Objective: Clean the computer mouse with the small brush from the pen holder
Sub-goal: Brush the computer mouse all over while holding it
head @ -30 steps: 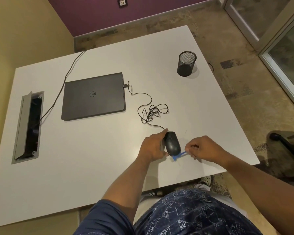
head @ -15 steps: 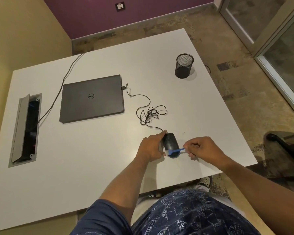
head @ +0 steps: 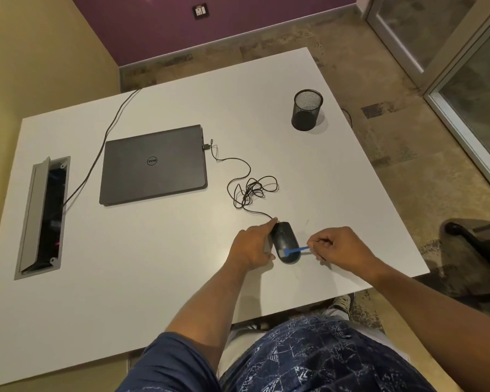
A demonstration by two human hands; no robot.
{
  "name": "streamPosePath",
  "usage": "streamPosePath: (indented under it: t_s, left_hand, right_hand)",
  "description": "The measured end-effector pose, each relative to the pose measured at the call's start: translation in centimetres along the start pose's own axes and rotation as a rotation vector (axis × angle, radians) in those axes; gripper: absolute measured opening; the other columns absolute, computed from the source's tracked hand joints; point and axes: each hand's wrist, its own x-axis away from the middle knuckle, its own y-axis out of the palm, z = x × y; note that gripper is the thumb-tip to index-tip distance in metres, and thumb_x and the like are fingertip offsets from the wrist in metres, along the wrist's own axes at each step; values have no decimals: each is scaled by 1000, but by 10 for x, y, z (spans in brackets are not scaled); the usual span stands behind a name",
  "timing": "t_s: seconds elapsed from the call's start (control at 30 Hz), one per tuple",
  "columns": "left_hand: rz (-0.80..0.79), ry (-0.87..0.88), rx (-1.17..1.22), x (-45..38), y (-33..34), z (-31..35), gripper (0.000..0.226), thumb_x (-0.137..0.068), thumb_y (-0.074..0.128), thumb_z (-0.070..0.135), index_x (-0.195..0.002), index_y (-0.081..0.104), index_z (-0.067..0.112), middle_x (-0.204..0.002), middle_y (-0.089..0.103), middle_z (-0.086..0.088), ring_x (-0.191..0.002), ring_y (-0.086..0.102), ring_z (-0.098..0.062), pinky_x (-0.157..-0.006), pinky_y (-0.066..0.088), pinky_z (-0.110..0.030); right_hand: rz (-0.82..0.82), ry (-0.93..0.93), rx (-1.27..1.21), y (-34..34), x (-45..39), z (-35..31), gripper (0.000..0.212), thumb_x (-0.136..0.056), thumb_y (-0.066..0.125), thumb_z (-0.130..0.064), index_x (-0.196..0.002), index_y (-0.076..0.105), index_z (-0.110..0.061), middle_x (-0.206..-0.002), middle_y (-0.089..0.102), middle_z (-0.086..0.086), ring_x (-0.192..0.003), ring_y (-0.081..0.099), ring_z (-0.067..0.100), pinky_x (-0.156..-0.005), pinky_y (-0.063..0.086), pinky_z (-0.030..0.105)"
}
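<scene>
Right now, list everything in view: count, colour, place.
table: 1, white, fills centre
laptop: 1, dark grey, shut, left of centre
mouse: 1, black, near edge, between the hands
mouse cable: 1, black, tangled, runs to the laptop
brush: 1, blue, tip on the mouse's near end
pen holder: 1, black mesh, far right
power cable: 1, dark, left of the laptop
cable hatch: 1, grey, open, far left
wall socket: 1, purple wall
chair: 1, black, right edge
left hand: steadies the mouse
right hand: pinches the brush
</scene>
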Motion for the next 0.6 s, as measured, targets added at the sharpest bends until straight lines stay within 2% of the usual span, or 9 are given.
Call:
streamPosePath:
  t_s: [0.1,0.33,0.43,0.53,0.6]
  left_hand:
    - [11,9,2,0,2,-1,110,-77,84,37,-164,17,33,-158,45,7,-140,45,-22,-108,37,-37]
    - [12,-6,39,4,2,2,118,-69,86,52,-163,17,33,-155,48,3,-139,45,-22,-111,39,-41]
    - [22,-15,60,4,2,3,114,-71,84,48,-163,18,32,-153,50,2,-138,46,-23,-110,40,-41]
    - [37,-11,66,4,2,3,104,-77,76,38,-163,18,30,-154,50,3,-137,47,-25,-110,42,-42]
    - [33,-15,72,4,1,4,100,-77,69,36,-163,19,29,-153,50,2,-137,48,-26,-110,42,-43]
  right_hand:
    - [-127,-13,54,5,1,-2,11,-90,73,-12,-90,83,-17,-74,77,6,-64,74,17,-71,65,48]
    - [25,20,-145,-15,-6,-1,6,-90,76,-11,-91,82,-11,-77,76,21,-64,71,23,-71,64,57]
    - [-19,19,-100,-13,-4,2,9,-90,74,-9,-90,83,-12,-77,77,19,-65,72,22,-71,65,53]
    - [-136,25,6,0,4,6,14,-89,71,-7,-88,83,-15,-76,77,13,-63,73,18,-70,66,43]
    - [-148,38,-15,4,7,9,13,-90,72,-8,-88,83,-15,-75,77,13,-63,72,16,-69,65,40]
